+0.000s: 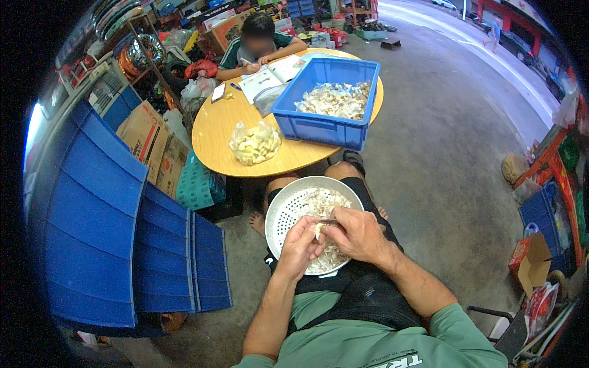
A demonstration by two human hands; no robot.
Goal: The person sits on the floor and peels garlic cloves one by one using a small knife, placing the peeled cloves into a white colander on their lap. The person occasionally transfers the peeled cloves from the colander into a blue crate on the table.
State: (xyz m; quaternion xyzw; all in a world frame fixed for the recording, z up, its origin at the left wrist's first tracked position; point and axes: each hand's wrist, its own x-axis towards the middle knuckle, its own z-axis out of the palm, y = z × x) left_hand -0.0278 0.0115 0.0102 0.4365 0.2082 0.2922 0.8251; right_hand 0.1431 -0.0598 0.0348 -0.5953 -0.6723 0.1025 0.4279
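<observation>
A white perforated plastic basin (280, 221) rests across my lap, with pale, papery scraps that look like garlic skins (329, 198) inside. Over it, my left hand (299, 246) pinches a small pale piece, apparently a garlic clove (318, 230). My right hand (361, 233) meets it from the other side, gripping a small metal blade, probably a knife (327, 221), against the clove. Fingers cover the knife's handle. On the wooden table (216, 133) ahead are a clear plastic bag of peeled cloves (256, 143) and a blue plastic crate (322, 126) holding more pale, skin-covered pieces.
Across the table a person (257, 46) leans over an open book (262, 83), pen in hand. A phone (218, 93) lies near the table's left edge. Blue panels (96, 221) and cardboard boxes (147, 138) stand at left; an opened carton (531, 260) sits at right.
</observation>
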